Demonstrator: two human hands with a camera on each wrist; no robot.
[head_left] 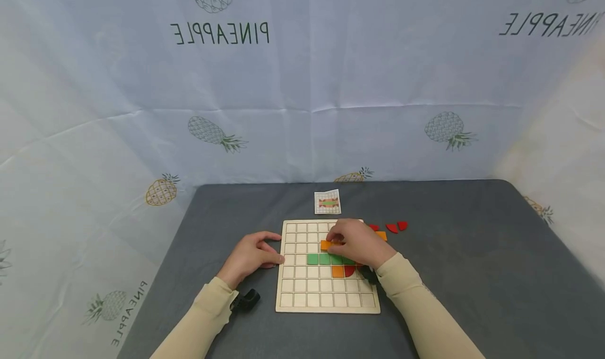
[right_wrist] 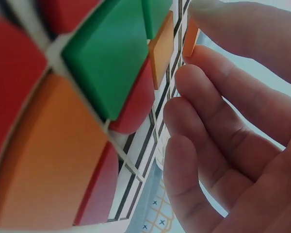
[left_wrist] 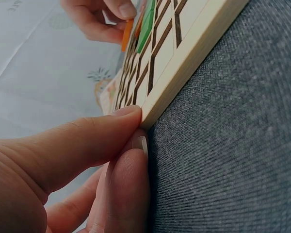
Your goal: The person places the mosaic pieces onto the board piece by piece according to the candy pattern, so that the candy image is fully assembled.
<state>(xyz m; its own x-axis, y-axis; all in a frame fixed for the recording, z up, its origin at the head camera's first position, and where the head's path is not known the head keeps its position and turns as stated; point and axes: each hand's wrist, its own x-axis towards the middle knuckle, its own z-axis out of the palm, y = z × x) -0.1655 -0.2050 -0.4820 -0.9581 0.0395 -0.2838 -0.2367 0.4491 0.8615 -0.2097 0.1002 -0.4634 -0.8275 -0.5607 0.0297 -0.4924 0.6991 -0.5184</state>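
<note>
A pale wooden grid board (head_left: 293,296) lies on the table. My left hand (head_left: 252,254) grips its left edge, the thumb (left_wrist: 111,124) on the rim and other fingertips against its side. Above the board, my right hand (head_left: 356,241) pinches an orange tile (head_left: 325,245) between thumb and index finger; the other fingers (right_wrist: 184,114) are bent and hold nothing. Green tiles (head_left: 319,259) form a row across the middle of the board. Below that row sit an orange square (head_left: 337,271) and a red rounded piece (head_left: 349,271). The right hand hides part of the board.
A small pattern card (head_left: 327,203) lies behind the board. Loose red pieces (head_left: 392,228) and another orange tile (head_left: 381,235) are off to the right. The dark table (head_left: 472,275) backs onto a hanging pineapple-print cloth (head_left: 359,75).
</note>
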